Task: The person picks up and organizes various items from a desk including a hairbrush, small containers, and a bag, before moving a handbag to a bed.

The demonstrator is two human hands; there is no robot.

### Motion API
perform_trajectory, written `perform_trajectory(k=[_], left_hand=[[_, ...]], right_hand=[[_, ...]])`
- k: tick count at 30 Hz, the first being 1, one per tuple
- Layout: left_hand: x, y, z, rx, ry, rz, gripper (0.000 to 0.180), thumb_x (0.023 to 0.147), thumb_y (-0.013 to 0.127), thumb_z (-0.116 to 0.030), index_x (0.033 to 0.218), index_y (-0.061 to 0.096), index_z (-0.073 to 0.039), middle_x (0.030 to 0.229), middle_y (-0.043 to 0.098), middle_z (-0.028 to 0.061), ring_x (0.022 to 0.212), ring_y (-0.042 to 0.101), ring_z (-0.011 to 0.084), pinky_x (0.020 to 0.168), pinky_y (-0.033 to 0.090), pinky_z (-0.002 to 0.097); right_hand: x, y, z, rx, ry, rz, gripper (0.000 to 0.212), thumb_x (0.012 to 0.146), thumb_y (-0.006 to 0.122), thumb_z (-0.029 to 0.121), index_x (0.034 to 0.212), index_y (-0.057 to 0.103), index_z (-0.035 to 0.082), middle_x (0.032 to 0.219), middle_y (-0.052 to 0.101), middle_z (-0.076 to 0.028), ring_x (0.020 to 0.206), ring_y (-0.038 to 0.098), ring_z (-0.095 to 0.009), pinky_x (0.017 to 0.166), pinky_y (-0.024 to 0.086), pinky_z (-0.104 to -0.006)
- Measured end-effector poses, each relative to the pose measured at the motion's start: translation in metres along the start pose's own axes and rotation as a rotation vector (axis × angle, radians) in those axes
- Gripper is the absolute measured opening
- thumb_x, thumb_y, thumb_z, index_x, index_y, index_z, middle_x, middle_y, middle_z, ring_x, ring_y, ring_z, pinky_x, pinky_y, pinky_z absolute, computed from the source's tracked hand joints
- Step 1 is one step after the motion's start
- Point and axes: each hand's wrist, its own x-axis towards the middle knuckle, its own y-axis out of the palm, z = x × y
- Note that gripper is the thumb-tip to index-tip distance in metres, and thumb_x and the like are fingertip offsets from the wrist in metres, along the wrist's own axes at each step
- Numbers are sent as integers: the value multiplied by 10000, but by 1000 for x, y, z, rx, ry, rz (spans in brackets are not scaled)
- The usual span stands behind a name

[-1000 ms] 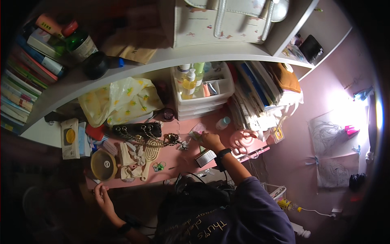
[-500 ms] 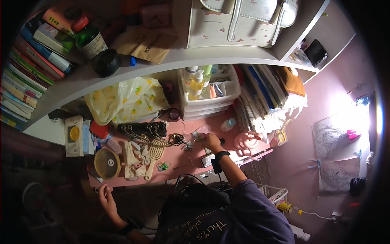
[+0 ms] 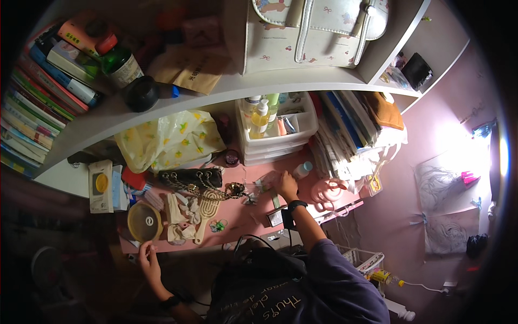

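A pink desk [image 3: 245, 213] lies beneath a curving pale shelf [image 3: 324, 80], with the white drawer unit [image 3: 275, 140] at its back. Right of the unit, papers and books [image 3: 345, 129] are stacked, and beyond them rises a pinkish wall [image 3: 396, 186], brightly lit farther right. Left of the unit sits a yellow-patterned plastic bag [image 3: 172, 140]; a round yellow-rimmed container [image 3: 144, 221] lies far to its front left.

The desk's near edge runs well in front of the unit. At that edge, far front left of the unit, the left hand [image 3: 149, 262] is near the container, its fingers loosely curled and seemingly holding nothing. The right hand [image 3: 287, 186] is in front of the unit, fingers bent; I cannot tell whether they grip anything. Just beside it, front right of the unit, is a small blue-capped bottle [image 3: 304, 170]. Front left of the unit, pink surface opens toward the near edge.
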Motion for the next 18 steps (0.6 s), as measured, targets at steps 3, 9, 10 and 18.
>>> perform_trajectory(k=[3, 9, 10, 18], left_hand=[[-4, -3, 2, -2, 18, 2, 213, 915, 489, -195, 1014, 540, -13, 880, 569, 62, 795, 562, 149, 725, 435, 276], [-6, -5, 2, -55, 16, 0, 185, 912, 491, -160, 1012, 534, -11, 886, 558, 61, 787, 558, 145, 728, 438, 272], [-6, -5, 1, -50, 13, -2, 187, 912, 491, -162, 1011, 535, -10, 882, 559, 61, 787, 559, 146, 730, 439, 272], [13, 5, -4, -1, 26, 11, 206, 910, 494, -182, 995, 550, -3, 878, 568, 68, 785, 564, 154, 734, 438, 277]], right_hand=[[3, 6, 4, -5, 39, 19, 343, 692, 631, 263, 925, 534, 32, 896, 602, -184, 836, 576, -381, 728, 466, -459], [9, 11, -4, 70, -114, 73, 252, 728, 586, 257, 831, 560, 28, 935, 593, -209, 862, 577, -358, 748, 463, -458], [10, 8, -1, 142, -141, 47, 238, 737, 591, 235, 835, 543, 23, 897, 597, -206, 817, 586, -346, 707, 466, -438], [0, -76, 43, 829, -241, 168, 163, 875, 527, 116, 862, 414, 0, 688, 557, -110, 598, 554, -161, 545, 450, -307]])
